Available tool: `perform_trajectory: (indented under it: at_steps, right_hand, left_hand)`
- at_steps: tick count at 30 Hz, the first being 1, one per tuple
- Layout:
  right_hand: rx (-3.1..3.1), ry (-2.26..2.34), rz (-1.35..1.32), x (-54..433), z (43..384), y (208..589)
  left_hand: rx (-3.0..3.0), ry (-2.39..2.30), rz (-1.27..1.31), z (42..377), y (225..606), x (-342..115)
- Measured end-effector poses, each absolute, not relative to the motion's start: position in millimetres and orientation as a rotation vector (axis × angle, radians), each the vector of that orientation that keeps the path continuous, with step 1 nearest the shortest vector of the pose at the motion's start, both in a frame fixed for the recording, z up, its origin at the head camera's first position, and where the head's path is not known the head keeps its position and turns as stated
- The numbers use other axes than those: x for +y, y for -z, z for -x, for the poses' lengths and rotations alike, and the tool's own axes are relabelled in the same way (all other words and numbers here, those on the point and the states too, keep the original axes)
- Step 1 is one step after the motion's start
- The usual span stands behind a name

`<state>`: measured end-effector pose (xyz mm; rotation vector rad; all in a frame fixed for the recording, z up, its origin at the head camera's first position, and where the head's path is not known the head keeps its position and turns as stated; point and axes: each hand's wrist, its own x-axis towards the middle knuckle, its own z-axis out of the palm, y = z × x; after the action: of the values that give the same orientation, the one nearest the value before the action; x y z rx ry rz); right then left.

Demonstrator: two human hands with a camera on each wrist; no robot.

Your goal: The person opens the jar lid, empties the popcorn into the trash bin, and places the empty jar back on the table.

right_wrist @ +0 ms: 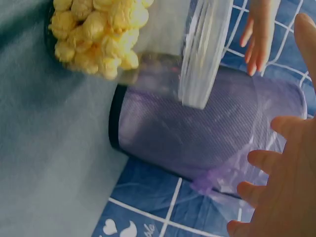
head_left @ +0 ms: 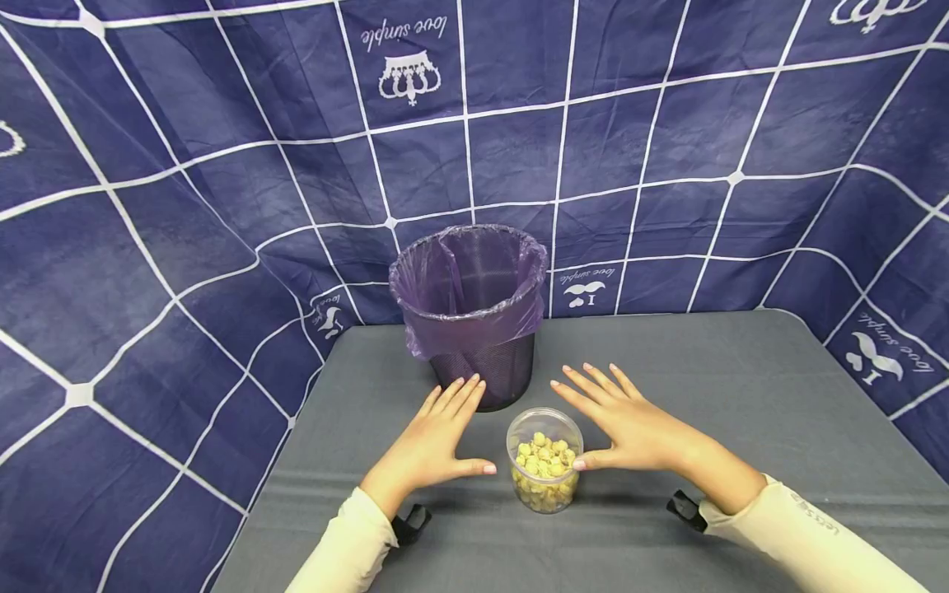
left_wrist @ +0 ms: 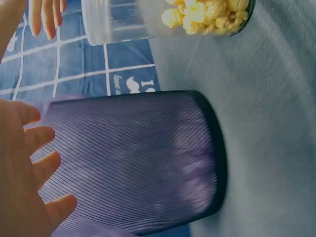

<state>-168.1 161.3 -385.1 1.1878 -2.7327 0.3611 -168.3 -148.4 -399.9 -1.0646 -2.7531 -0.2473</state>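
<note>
A clear plastic jar of popcorn point(head_left: 544, 461) stands upright on the grey cloth between my two hands, roughly half full. My left hand point(head_left: 432, 449) hovers left of the jar, fingers straight and thumb pointing toward it, holding nothing. To the right, my right hand point(head_left: 623, 424) is likewise spread and holds nothing; its thumb tip overlaps the jar's side in the head view. Yellow popcorn point(left_wrist: 212, 17) shows through the jar's wall in the left wrist view, and the jar's lidded or rimmed end point(right_wrist: 205, 54) appears in the right wrist view.
Behind the jar stands a dark mesh wastebasket point(head_left: 489, 375) lined with a purple bag point(head_left: 474, 333). The grey cloth-covered table point(head_left: 704, 371) runs back to a blue checked curtain point(head_left: 630, 148), which also closes off the left and right sides.
</note>
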Motion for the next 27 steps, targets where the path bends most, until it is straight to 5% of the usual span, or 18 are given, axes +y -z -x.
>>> perform_trajectory:
  at_steps: [27]
  right_hand:
    - [-2.765, -0.495, -1.295, 125, 165, 414]
  left_hand:
    - [-2.899, 1.12, 0.781, 141, 492, -105]
